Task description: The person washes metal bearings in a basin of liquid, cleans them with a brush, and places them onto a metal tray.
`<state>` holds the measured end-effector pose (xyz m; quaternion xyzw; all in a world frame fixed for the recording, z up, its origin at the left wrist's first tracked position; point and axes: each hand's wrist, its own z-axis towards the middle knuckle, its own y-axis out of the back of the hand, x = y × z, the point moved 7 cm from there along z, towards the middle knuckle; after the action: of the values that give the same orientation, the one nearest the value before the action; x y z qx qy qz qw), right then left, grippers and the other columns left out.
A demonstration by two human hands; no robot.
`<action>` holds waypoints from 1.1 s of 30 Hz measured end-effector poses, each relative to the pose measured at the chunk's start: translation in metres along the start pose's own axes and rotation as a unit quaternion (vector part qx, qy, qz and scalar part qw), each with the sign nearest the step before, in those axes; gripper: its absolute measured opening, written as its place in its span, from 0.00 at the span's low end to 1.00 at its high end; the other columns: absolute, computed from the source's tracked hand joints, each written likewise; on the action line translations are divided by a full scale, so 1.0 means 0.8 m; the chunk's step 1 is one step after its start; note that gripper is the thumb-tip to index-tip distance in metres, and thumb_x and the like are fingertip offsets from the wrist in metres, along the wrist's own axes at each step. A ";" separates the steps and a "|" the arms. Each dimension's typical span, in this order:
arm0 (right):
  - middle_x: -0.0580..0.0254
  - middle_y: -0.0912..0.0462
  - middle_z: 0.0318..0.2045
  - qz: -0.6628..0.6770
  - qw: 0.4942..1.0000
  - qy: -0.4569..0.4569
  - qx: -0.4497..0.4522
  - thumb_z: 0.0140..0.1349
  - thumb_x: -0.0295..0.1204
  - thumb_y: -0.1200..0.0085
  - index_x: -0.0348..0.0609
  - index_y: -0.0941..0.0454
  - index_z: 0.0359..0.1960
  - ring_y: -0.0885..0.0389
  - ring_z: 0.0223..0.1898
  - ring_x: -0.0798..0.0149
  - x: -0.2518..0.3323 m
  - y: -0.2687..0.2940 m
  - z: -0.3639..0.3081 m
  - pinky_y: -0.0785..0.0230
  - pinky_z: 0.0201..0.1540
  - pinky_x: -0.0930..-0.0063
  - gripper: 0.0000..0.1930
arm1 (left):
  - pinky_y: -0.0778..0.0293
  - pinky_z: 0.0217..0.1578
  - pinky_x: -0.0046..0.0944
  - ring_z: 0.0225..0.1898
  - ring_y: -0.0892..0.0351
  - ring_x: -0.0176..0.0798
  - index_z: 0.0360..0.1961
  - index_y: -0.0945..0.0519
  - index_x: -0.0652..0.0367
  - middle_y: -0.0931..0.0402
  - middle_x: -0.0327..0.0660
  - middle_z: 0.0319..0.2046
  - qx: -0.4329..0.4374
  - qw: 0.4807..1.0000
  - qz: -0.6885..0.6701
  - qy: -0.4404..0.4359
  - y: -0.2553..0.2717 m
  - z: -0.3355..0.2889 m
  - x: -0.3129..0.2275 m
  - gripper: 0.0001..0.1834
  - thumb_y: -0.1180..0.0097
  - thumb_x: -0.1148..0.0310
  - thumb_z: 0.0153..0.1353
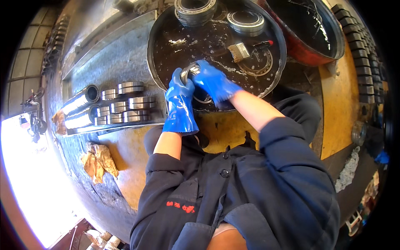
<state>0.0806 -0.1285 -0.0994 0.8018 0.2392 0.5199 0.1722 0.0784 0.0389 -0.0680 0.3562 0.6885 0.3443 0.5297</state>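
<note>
Both of my hands wear blue rubber gloves and meet over the near left part of a round metal pan (149, 50) of dark liquid. Between them is a small shiny bearing (186, 74), partly covered by the gloves. My left hand (180, 89) is closed round its left side. My right hand (213, 81), slightly blurred, is closed on its right side. In the pan a flat paintbrush (239, 52) lies across a large bearing ring (266, 66) in the liquid. Farther back stand a stack of large bearings (195, 18) and another bearing pair (246, 28).
Left of the pan, several shiny bearings (139, 102) and rows of rings (81, 100) sit on a metal tray. Crumpled brown paper (100, 162) lies nearer me. A red drum (302, 52) stands at the far right, beside rows of dark ring-like parts (362, 62).
</note>
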 end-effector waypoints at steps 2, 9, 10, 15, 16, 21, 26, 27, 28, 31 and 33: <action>0.36 0.17 0.62 -0.012 0.997 -0.041 -0.058 0.59 0.57 0.33 0.45 0.37 0.78 0.15 0.63 0.40 -0.026 -0.016 -0.051 0.22 0.65 0.52 0.50 | 0.24 0.67 0.53 0.65 0.19 0.61 0.74 0.26 0.47 0.21 0.55 0.67 0.003 1.000 -0.029 -0.010 0.003 -0.005 0.002 0.34 0.39 0.56 0.66; 0.31 0.17 0.58 -0.132 0.986 0.056 0.089 0.59 0.46 0.36 0.41 0.17 0.56 0.15 0.61 0.37 0.028 0.010 0.015 0.20 0.60 0.50 0.27 | 0.24 0.66 0.53 0.65 0.19 0.60 0.73 0.25 0.47 0.20 0.54 0.67 0.004 1.000 -0.012 0.004 -0.006 0.004 0.004 0.33 0.39 0.56 0.66; 0.30 0.17 0.57 -0.164 0.973 0.109 0.125 0.59 0.42 0.37 0.40 0.10 0.47 0.15 0.60 0.38 0.031 0.011 0.040 0.19 0.58 0.49 0.21 | 0.22 0.64 0.56 0.63 0.17 0.63 0.75 0.29 0.47 0.18 0.55 0.64 0.020 1.000 -0.013 -0.014 -0.011 0.004 -0.007 0.37 0.40 0.50 0.66; 0.37 0.16 0.61 0.051 0.991 0.118 0.022 0.60 0.45 0.36 0.44 0.20 0.65 0.17 0.66 0.41 -0.013 -0.001 0.025 0.23 0.64 0.49 0.32 | 0.24 0.66 0.53 0.65 0.18 0.61 0.73 0.25 0.47 0.20 0.55 0.66 0.007 1.000 -0.005 -0.006 -0.003 0.002 -0.012 0.33 0.41 0.56 0.66; 0.41 0.15 0.62 0.041 0.999 -0.019 -0.002 0.61 0.49 0.36 0.47 0.32 0.74 0.18 0.66 0.39 0.006 -0.005 -0.007 0.25 0.67 0.50 0.41 | 0.24 0.66 0.53 0.65 0.18 0.61 0.73 0.25 0.47 0.19 0.56 0.66 0.001 1.000 0.006 0.011 0.009 0.000 0.001 0.33 0.40 0.56 0.66; 0.33 0.15 0.58 -0.096 0.993 -0.070 -0.026 0.61 0.54 0.35 0.39 0.34 0.71 0.16 0.63 0.36 -0.014 -0.015 -0.068 0.24 0.67 0.48 0.44 | 0.22 0.65 0.53 0.63 0.17 0.61 0.73 0.25 0.47 0.19 0.57 0.64 -0.016 1.000 -0.001 0.005 0.006 -0.006 0.013 0.34 0.39 0.54 0.66; 0.36 0.11 0.52 -0.004 0.982 0.089 0.166 0.62 0.47 0.35 0.33 0.15 0.55 0.12 0.58 0.42 0.016 0.015 0.041 0.23 0.60 0.53 0.30 | 0.23 0.66 0.54 0.64 0.18 0.61 0.78 0.32 0.47 0.21 0.55 0.67 0.041 0.999 0.028 0.012 -0.015 0.003 -0.007 0.40 0.40 0.49 0.66; 0.39 0.12 0.55 -0.068 0.986 0.024 0.149 0.60 0.47 0.34 0.35 0.14 0.56 0.12 0.59 0.42 0.013 0.009 0.056 0.22 0.60 0.52 0.30 | 0.23 0.66 0.54 0.65 0.18 0.61 0.77 0.31 0.47 0.21 0.55 0.67 0.029 0.999 0.022 -0.007 -0.016 0.008 -0.012 0.39 0.40 0.49 0.66; 0.41 0.12 0.58 -0.130 0.981 -0.041 0.138 0.58 0.48 0.33 0.36 0.12 0.57 0.12 0.60 0.42 0.011 0.007 0.068 0.22 0.61 0.52 0.31 | 0.23 0.66 0.54 0.65 0.18 0.61 0.77 0.30 0.48 0.21 0.55 0.67 0.018 0.999 0.015 -0.027 -0.021 0.012 -0.012 0.39 0.39 0.49 0.66; 0.38 0.16 0.63 0.072 0.994 0.067 0.042 0.61 0.50 0.35 0.45 0.25 0.72 0.19 0.66 0.37 -0.008 0.000 0.019 0.27 0.69 0.51 0.39 | 0.23 0.66 0.54 0.65 0.18 0.59 0.75 0.28 0.50 0.20 0.55 0.66 -0.004 1.000 0.006 -0.023 -0.007 0.009 0.002 0.38 0.40 0.50 0.65; 0.35 0.18 0.64 -0.030 0.997 -0.040 -0.052 0.62 0.52 0.37 0.45 0.42 0.81 0.19 0.68 0.39 -0.030 -0.020 -0.026 0.29 0.72 0.52 0.48 | 0.23 0.66 0.54 0.64 0.17 0.59 0.75 0.28 0.49 0.20 0.55 0.66 0.000 1.000 0.011 -0.013 -0.007 0.000 0.008 0.37 0.41 0.51 0.65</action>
<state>0.0505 -0.1282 -0.1173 0.8044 0.2284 0.4937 0.2387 0.0766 0.0414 -0.0761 0.3683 0.6776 0.3452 0.5348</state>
